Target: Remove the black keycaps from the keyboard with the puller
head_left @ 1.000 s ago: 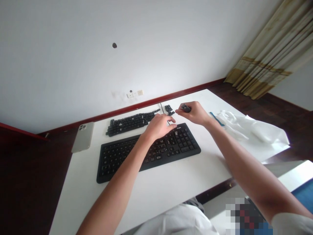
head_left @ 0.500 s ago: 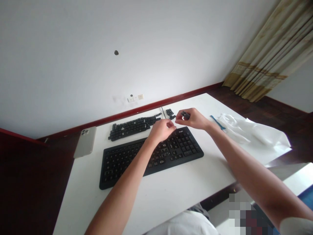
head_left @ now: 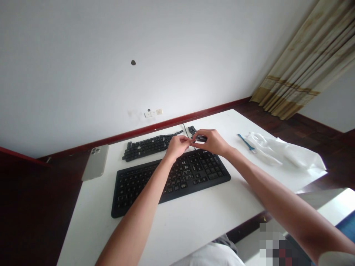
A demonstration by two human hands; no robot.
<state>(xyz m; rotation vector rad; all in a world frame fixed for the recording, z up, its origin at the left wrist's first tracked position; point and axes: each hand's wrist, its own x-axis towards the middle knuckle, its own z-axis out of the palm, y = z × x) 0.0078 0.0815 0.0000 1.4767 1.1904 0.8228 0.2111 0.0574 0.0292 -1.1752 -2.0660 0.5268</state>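
Observation:
Above the upper edge of a black keyboard [head_left: 213, 177], my left hand [head_left: 179, 146] and my right hand [head_left: 212, 141] meet at their fingertips. The keyboard lies flat, with many keycaps off and bare key sockets showing; keys remain on its right end. A small dark handheld object [head_left: 202, 138] is held in the curled fingers of my right hand. My left hand pinches at the meeting point, where something tiny and dark is too small to name. Behind the hands lie rows of loose black keycaps [head_left: 146, 146] and a small cluster of keycaps [head_left: 191, 129].
A pale phone [head_left: 95, 162] lies at the left table edge. Right of my hands are a blue brush [head_left: 246, 143] and a crumpled white plastic bag [head_left: 291, 155]. A thin cable [head_left: 185, 130] runs behind the keyboard toward the wall. Everything rests on a white table [head_left: 194, 218].
My right hand has moved left and slightly down, closing the gap to my left hand, so their fingertips now meet. The dark object has moved with it. The view has shifted slightly.

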